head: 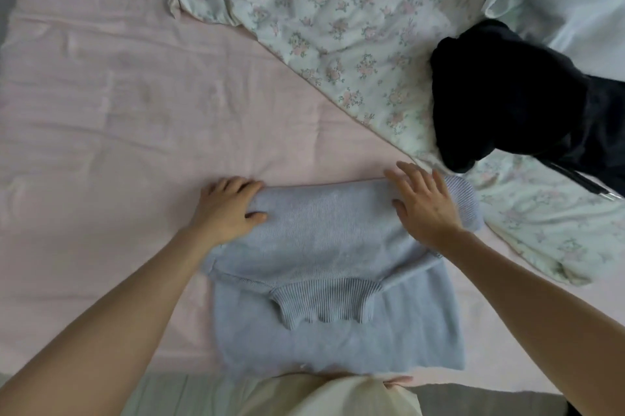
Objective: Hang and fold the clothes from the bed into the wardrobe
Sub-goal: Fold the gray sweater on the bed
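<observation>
Blue knit sweater on the pink bed, half folded, long axis running left-right. Left hand gripping the far fold's left end, right hand flat, fingers spread, on its right end. Probably folding toward the body next.

home bedroom: pink-sheeted bed
</observation>
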Motion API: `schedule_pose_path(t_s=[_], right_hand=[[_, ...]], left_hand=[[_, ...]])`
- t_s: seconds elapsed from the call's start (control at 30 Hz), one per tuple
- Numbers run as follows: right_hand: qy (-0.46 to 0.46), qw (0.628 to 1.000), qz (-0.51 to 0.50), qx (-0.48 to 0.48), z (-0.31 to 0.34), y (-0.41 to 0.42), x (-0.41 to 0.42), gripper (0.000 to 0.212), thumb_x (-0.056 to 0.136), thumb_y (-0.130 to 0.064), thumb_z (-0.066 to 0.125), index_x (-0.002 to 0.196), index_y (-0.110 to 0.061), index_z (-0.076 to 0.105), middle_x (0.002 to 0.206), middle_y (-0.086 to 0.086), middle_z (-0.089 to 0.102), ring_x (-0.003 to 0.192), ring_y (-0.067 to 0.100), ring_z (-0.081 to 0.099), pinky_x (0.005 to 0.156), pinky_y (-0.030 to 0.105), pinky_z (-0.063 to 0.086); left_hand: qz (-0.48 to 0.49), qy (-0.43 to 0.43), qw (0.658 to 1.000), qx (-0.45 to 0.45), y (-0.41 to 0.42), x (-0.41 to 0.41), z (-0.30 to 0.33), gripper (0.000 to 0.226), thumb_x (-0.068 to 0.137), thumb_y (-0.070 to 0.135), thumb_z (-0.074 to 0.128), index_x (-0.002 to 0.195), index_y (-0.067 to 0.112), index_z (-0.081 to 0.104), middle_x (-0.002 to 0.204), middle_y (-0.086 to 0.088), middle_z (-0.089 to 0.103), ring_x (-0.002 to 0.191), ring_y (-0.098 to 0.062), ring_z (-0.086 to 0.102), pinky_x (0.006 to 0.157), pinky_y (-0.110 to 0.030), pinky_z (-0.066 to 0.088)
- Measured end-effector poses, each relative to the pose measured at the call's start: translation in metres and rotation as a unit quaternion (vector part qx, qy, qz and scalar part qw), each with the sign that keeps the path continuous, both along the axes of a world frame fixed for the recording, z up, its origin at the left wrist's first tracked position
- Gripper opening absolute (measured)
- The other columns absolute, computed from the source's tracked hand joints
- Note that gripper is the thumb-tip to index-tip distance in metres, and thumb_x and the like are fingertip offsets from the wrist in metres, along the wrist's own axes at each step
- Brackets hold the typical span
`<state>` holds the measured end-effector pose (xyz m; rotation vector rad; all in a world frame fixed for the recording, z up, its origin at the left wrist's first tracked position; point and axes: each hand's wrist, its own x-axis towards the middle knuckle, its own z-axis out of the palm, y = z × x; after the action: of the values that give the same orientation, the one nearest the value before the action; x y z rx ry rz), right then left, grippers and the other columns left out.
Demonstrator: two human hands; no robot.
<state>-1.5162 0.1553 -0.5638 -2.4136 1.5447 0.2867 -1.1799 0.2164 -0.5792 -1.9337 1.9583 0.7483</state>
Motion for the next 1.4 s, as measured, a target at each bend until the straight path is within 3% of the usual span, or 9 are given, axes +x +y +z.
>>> schedule_pose_path(t_s=[0.1, 0.3, 0.4, 0.53, 0.67, 0.77, 1.0, 1.2, 1.4], right_hand=[[0.086, 0.985, 0.024, 0.149, -0.004, -0.034, 0.002, 0.067, 0.090, -0.038, 0.054, 0.147, -0.026, 0.021, 0.144, 0.002, 0.040, 0.132, 0.024, 0.036, 0.109, 0.042, 0.023], [0.183, 0.961, 0.106, 0.176, 0.011, -0.053, -0.003, 0.055, 0.084, -0.043, 0.058, 0.132, -0.020, 0.042, 0.122, 0.000, 0.049, 0.111, 0.020, 0.053, 0.081, 0.032, 0.039], [0.163, 0.978, 0.088, 0.098, 0.026, -0.061, 0.006, 0.046, 0.083, -0.043, 0.058, 0.120, -0.018, 0.048, 0.113, -0.001, 0.052, 0.096, 0.020, 0.059, 0.068, 0.028, 0.036], [0.117, 0.992, 0.028, -0.023, 0.047, -0.087, 0.021, 0.037, 0.083, -0.040, 0.059, 0.111, -0.018, 0.050, 0.109, 0.001, 0.057, 0.101, 0.022, 0.058, 0.080, 0.033, 0.038], [0.080, 0.990, 0.000, -0.113, 0.067, -0.101, 0.030, 0.036, 0.080, -0.033, 0.063, 0.107, -0.012, 0.054, 0.104, 0.006, 0.061, 0.102, 0.028, 0.052, 0.082, 0.036, 0.034], [0.052, 0.991, 0.017, -0.118, 0.075, -0.081, 0.026, 0.037, 0.070, -0.023, 0.073, 0.099, -0.008, 0.058, 0.098, 0.011, 0.062, 0.098, 0.031, 0.056, 0.084, 0.039, 0.038], [0.003, 0.990, 0.075, -0.122, 0.052, 0.030, 0.000, 0.036, 0.048, -0.001, 0.076, 0.082, 0.003, 0.063, 0.108, 0.020, 0.066, 0.105, 0.038, 0.063, 0.086, 0.050, 0.051], [0.042, 0.997, 0.042, -0.056, 0.024, 0.081, -0.012, 0.039, 0.052, 0.013, 0.074, 0.086, -0.003, 0.064, 0.121, 0.015, 0.062, 0.117, 0.035, 0.057, 0.095, 0.059, 0.043], [0.012, 1.000, -0.011, 0.009, 0.027, 0.103, 0.009, 0.054, 0.061, -0.018, 0.053, 0.112, 0.000, 0.063, 0.132, 0.019, 0.054, 0.128, 0.039, 0.046, 0.105, 0.066, 0.027]], left_hand=[[0.008, 0.025, 0.994, 0.107, -0.024, 0.014, 0.002, 0.073, 0.070, 0.059, 0.071, 0.133, 0.031, 0.044, 0.133, 0.006, 0.053, 0.121, -0.020, 0.050, 0.095, -0.033, 0.037], [0.013, 0.080, 0.980, 0.183, -0.035, 0.007, 0.015, 0.047, 0.071, 0.041, 0.076, 0.109, 0.021, 0.057, 0.110, 0.000, 0.063, 0.094, -0.019, 0.057, 0.081, -0.031, 0.046], [0.032, 0.044, 0.991, 0.124, -0.044, 0.016, 0.034, 0.041, 0.072, 0.044, 0.073, 0.102, 0.023, 0.054, 0.106, 0.002, 0.063, 0.091, -0.019, 0.056, 0.072, -0.030, 0.043], [0.048, -0.048, 0.996, -0.059, -0.077, 0.027, 0.068, 0.042, 0.076, 0.046, 0.069, 0.103, 0.019, 0.050, 0.100, -0.008, 0.067, 0.093, -0.031, 0.063, 0.064, -0.030, 0.034], [0.046, -0.071, 0.963, -0.255, -0.091, 0.028, 0.095, 0.035, 0.074, 0.025, 0.075, 0.095, 0.006, 0.054, 0.078, -0.020, 0.067, 0.074, -0.037, 0.064, 0.065, -0.036, 0.035], [0.012, -0.060, 0.955, -0.289, -0.064, 0.024, 0.101, 0.039, 0.056, 0.006, 0.082, 0.088, 0.002, 0.059, 0.070, -0.017, 0.064, 0.071, -0.035, 0.062, 0.065, -0.040, 0.042], [-0.025, -0.020, 0.967, -0.253, 0.064, 0.010, 0.057, 0.039, 0.051, -0.011, 0.071, 0.085, 0.006, 0.063, 0.119, -0.013, 0.064, 0.106, -0.026, 0.057, 0.071, -0.041, 0.047], [-0.004, 0.006, 0.991, -0.133, 0.110, -0.005, 0.031, 0.047, 0.045, -0.004, 0.081, 0.089, 0.007, 0.067, 0.125, -0.014, 0.061, 0.113, -0.029, 0.061, 0.071, -0.042, 0.051], [0.067, -0.008, 0.984, -0.163, 0.107, -0.020, 0.034, 0.034, 0.074, 0.030, 0.047, 0.094, 0.011, 0.067, 0.120, -0.010, 0.062, 0.110, -0.028, 0.059, 0.089, -0.045, 0.034]])
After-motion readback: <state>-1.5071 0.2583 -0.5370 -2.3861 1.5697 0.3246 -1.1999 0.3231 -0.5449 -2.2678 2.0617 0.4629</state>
